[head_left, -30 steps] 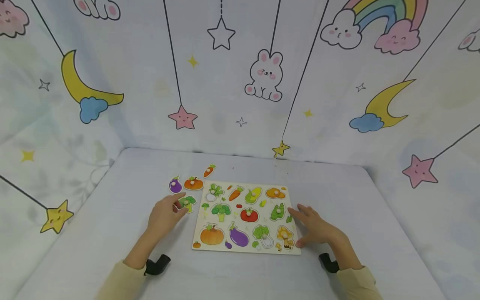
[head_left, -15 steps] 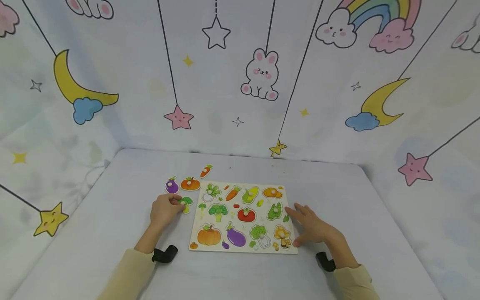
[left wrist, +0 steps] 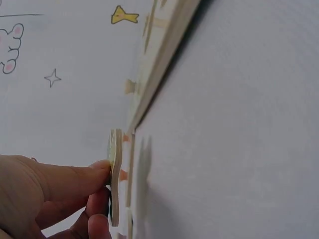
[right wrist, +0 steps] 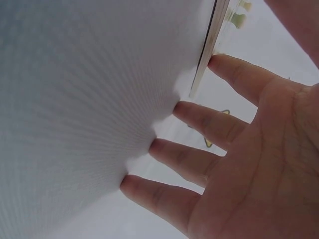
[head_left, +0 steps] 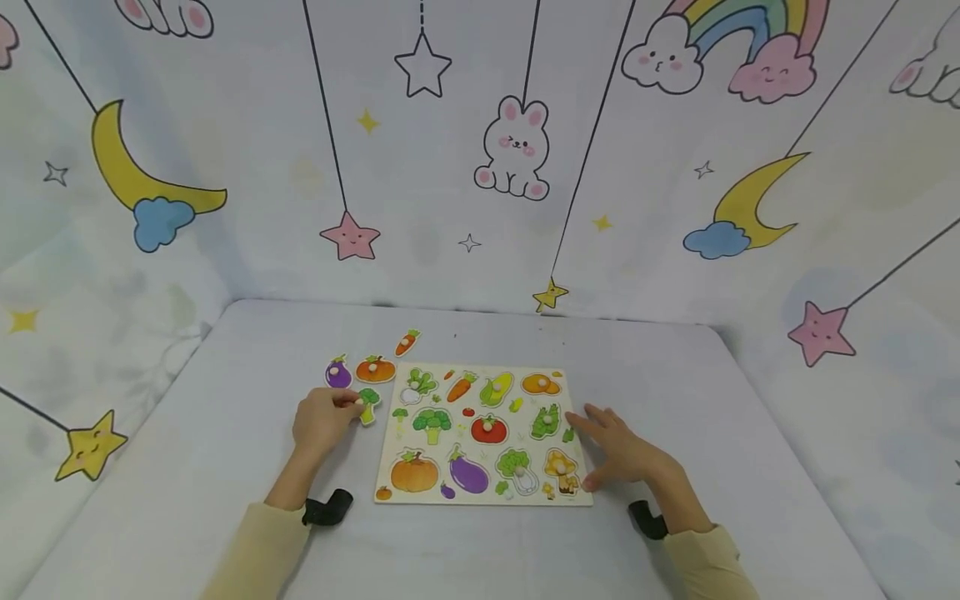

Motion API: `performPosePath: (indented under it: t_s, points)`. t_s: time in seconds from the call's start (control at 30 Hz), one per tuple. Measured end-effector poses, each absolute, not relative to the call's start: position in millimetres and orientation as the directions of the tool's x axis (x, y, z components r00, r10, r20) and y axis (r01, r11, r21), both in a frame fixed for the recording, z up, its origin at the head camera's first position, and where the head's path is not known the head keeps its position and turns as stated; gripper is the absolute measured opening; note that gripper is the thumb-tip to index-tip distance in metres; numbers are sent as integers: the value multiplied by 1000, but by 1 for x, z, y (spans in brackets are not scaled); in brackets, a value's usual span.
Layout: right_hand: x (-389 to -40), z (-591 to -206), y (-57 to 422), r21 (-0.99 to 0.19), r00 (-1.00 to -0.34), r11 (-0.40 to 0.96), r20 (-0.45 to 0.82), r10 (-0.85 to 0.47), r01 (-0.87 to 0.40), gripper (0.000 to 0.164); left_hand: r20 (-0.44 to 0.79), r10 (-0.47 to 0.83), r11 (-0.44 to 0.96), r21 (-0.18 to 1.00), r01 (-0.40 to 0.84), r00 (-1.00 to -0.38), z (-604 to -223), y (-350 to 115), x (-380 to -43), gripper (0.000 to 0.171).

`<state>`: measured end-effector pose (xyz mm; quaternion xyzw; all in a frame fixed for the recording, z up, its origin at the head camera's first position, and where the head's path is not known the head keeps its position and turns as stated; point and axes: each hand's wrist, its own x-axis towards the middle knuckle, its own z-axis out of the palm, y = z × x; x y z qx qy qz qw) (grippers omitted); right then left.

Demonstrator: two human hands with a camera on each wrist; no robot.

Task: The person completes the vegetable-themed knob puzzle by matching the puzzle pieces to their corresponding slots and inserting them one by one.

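Observation:
My left hand (head_left: 322, 423) pinches the broccoli puzzle piece (head_left: 368, 405) between thumb and fingers, left of the wooden vegetable board (head_left: 389, 442). Seen edge-on in the left wrist view, the broccoli piece (left wrist: 116, 169) is held off the white tabletop. At the board's right edge, my right hand (head_left: 624, 450) rests with spread fingers. The right wrist view shows one fingertip touching the board's side (right wrist: 211, 42) and the others pressing on the cloth. On the board, the broccoli, carrot, pumpkin and eggplant places show no knobs; the tomato (head_left: 489, 430) and several other pieces have knobs.
Loose knobbed pieces lie behind the left hand: an eggplant (head_left: 338, 373), a pumpkin (head_left: 376, 369) and a carrot (head_left: 407, 342). White cloth covers the table (head_left: 480, 550). A printed curtain wall (head_left: 435, 183) rises behind and at both sides.
My left hand's thumb and fingers have come together on the broccoli piece, which was lying on the table. The right hand stays at the board's edge. The head view has shifted slightly.

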<state>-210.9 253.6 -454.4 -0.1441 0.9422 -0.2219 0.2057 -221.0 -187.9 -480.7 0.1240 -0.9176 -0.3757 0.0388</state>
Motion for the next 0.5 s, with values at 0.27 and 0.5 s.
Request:
performPosePath:
  t_s: [0.27,0.5]
  points:
    - [-213,-456,253,-460,-879,873,-334,-340,-163,107,-42,-147,704,697,-134,-988,-462,-150,-224,18]
    - [-214,-456,252,-465,-877,868,-328,-350,-173,105,-42,-44,743,666,-61,-998,-466,-118,-229,13]
